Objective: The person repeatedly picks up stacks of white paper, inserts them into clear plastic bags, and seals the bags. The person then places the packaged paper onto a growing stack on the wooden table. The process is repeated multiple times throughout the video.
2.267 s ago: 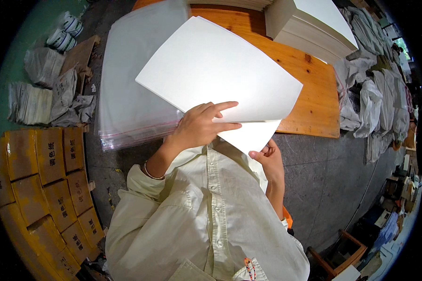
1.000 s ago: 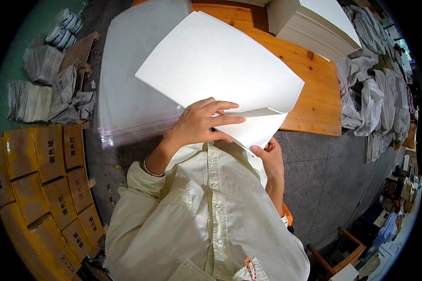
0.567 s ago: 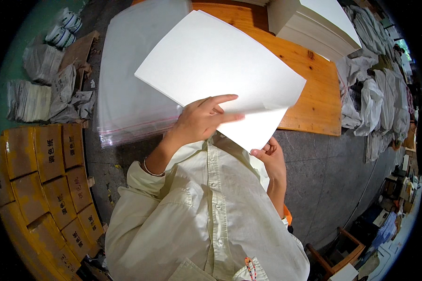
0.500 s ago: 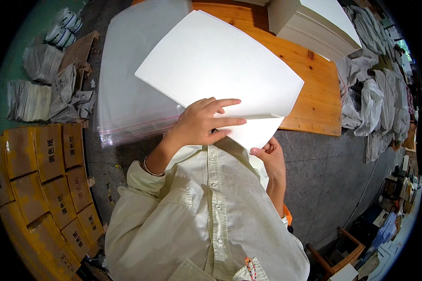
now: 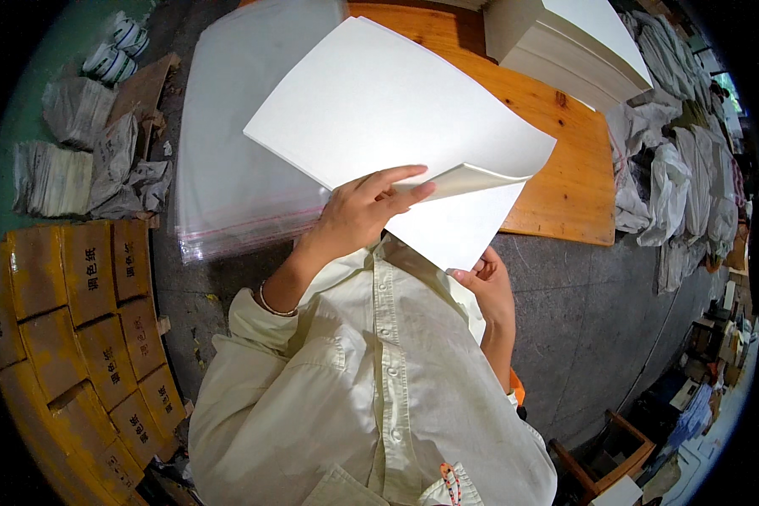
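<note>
A thin stack of large white paper sheets (image 5: pixel 379 101) slants across the near side of the table. Its upper sheets are bent back along the near edge, baring the white lower sheets (image 5: pixel 460 223). At this curled edge my left hand (image 5: pixel 358 211) is closed on the upper sheets, though part of its hold is hidden. My right hand (image 5: pixel 487 287) pinches the near corner of the lower sheets between thumb and fingers. Under the paper on the left lies a pile of clear plastic bags (image 5: pixel 236 135) with pink lines along the near end.
The wooden table (image 5: pixel 557 190) carries a tall white paper stack (image 5: pixel 565 51) at its far right. Brown cartons (image 5: pixel 101 320) stand at the left. Grey-white plastic wrapping (image 5: pixel 675 185) lies heaped beyond the table's right edge, and a wooden stool (image 5: pixel 607 455) stands at lower right.
The upper sheets have lifted and curled farther back from the near edge, showing more of the lower ones. My left hand's spread fingers have drawn together at that edge; my right hand has stayed at the corner.
</note>
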Available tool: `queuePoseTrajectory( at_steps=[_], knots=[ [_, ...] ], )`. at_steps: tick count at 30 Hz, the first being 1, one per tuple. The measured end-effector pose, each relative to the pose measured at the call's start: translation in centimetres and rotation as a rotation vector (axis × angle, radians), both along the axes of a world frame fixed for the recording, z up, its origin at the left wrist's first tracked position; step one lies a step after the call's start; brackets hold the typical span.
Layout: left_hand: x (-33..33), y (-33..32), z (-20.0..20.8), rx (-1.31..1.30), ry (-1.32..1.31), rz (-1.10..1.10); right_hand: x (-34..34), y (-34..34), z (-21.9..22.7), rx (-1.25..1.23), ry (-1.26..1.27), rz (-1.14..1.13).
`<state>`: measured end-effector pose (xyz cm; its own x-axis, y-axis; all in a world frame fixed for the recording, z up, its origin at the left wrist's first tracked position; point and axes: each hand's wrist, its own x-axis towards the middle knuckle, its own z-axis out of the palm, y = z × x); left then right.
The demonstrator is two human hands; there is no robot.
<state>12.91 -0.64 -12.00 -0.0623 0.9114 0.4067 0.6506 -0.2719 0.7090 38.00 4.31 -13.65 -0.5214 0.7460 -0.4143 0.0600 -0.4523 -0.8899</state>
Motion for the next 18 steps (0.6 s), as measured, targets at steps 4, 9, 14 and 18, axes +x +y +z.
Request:
queuePoseTrajectory(
  at_steps=[4,9,14,18],
  knots=[
    [-0.1,-0.1,0.1,-0.02,0.008,-0.083,-0.1,-0.2,0.5,-0.031,0.005,-0.012],
    [-0.4,-0.4,2.4,0.067,0.259,-0.176,-1.0,-0.2,0.9,-0.055,0.041,-0.047],
    [-0.6,-0.2,1.3,0.101,0.316,-0.122,-0.6,0.6,2.4,0.078,0.253,0.084],
    [-0.4,-0.3,0.4,0.13,0.202,-0.045,1.1,6.7,7.5,0.546,0.064,-0.047]
  ],
)
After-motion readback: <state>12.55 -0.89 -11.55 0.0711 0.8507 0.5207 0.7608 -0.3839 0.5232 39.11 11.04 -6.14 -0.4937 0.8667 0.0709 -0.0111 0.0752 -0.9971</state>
